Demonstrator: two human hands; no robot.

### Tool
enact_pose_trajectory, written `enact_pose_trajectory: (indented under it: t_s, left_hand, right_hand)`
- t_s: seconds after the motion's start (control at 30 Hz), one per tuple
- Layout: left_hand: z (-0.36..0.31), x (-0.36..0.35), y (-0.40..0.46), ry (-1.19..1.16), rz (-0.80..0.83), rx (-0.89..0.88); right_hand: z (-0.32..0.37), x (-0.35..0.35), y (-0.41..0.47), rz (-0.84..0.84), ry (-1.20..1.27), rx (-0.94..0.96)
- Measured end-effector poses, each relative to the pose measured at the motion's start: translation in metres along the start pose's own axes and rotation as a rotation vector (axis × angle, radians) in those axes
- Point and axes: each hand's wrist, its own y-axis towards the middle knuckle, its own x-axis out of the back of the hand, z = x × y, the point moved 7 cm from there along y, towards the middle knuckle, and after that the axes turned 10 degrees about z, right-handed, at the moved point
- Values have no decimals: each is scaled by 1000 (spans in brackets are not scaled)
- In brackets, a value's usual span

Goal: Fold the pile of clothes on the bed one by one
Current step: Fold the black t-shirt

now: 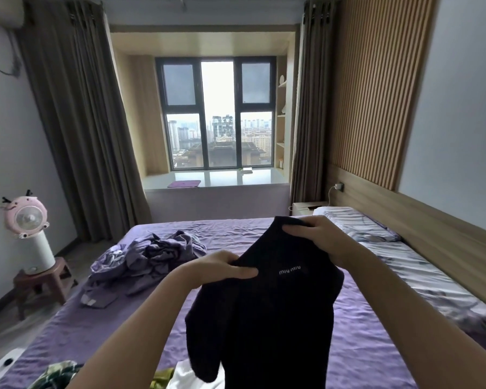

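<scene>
Hanging closest to the lens, a black knit top (267, 313) with small white lettering on its chest is being held up above the purple bedsheet (371, 346). Its upper edge is being gripped at two places: the left hand (225, 266) is pinching one side, thumb on the near face and fingers curled behind, while the right hand (317, 237) is clamping the higher far corner. This looks like the opening step on one garment, getting it spread out and squared. Next, the top probably needs laying flat on the open sheet, which calls for level shoulders. A crumpled lavender heap (149, 255) is waiting farther left on the bed, and more clothes (56, 374) are lying at the near edge.
</scene>
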Motion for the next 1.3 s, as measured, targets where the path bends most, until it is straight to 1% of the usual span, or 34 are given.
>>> enact_pose_trajectory:
  t_s: [0.07,0.2,0.37,0.5,0.57,0.67,0.77,0.8,0.83,0.9,1.03,1.1,1.17,1.2,1.23,1.3]
  left_hand:
    - [12,0,-2,9,14,26]
    - [20,9,-10,-29,-15,13]
    - [10,30,-20,35,-152,-17]
    - [2,33,-22,146,-158,17]
    - [1,32,-22,157,-164,38]
    - [-1,35,-22,59,-231,-14]
    - [-3,38,-19,-108,-342,-76]
    - [-4,39,-17,-121,-378,-88]
    - [-8,41,-14,-89,-411,-102]
    - [-21,41,-8,54,-463,-131]
    - [-59,29,5,253,-513,-215]
    - [-72,23,12,276,-576,-190]
    - [-82,17,16,182,-641,-191]
    - [-88,13,19,88,-633,-218]
    - [-92,7,22,-48,-589,-258]
    - [-96,-5,27,-329,-434,-336]
  right_hand:
    - [0,2,-4,-13,36,-2]
    - [-5,10,-10,-33,80,-23]
    - [-16,30,-14,-95,171,-39]
    - [-32,47,-22,-106,96,-108]
    - [-39,53,-27,-107,86,-136]
    - [-43,63,-33,-123,88,-107]
    - [-43,71,-37,-149,90,-60]
    - [-42,73,-37,-158,88,-53]
    - [-41,74,-37,-167,72,-45]
    - [-35,72,-34,-161,-6,-31]
    - [-15,47,-20,-44,-138,-2]
    - [-2,36,-12,-57,-228,62]
    - [11,26,-5,-83,-375,140]
    - [16,21,-3,-86,-411,168]
    - [20,18,0,-87,-409,193]
    - [26,15,3,-100,-384,240]
